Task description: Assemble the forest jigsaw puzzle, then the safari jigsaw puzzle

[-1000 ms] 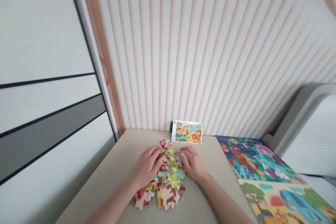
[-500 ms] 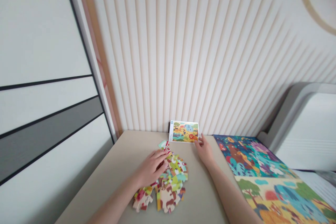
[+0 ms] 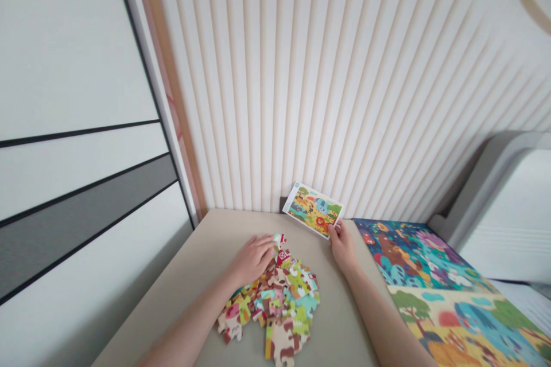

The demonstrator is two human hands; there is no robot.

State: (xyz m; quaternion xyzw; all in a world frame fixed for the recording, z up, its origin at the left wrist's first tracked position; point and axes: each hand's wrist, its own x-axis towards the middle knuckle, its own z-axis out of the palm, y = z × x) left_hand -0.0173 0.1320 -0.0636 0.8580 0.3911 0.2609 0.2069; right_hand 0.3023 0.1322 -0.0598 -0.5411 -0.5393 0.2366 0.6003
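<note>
A loose heap of jigsaw puzzle pieces (image 3: 282,292) lies on the beige tabletop (image 3: 181,292). My left hand (image 3: 255,258) rests palm down along the heap's upper left side, fingers stretched out and touching pieces near its top. A piece with a red barn (image 3: 283,256) shows just right of those fingertips. In my right hand (image 3: 342,243), thumb and fingers pinch the lower right corner of a picture card (image 3: 314,209). The card shows a lion, an elephant and trees. It is tilted, its left end raised, in front of the ribbed wall.
Two assembled puzzles lie at the right: a dark forest scene (image 3: 413,255) and a savanna scene (image 3: 469,321) nearer me. Beyond them is a grey and white padded headboard (image 3: 508,212). A small dark block (image 3: 283,204) sits at the wall behind the card. A white cabinet (image 3: 86,223) stands left.
My right hand has taken hold of the picture card and lifted and tilted it off the wall. My left hand has shifted toward the heap's left side, uncovering more pieces.
</note>
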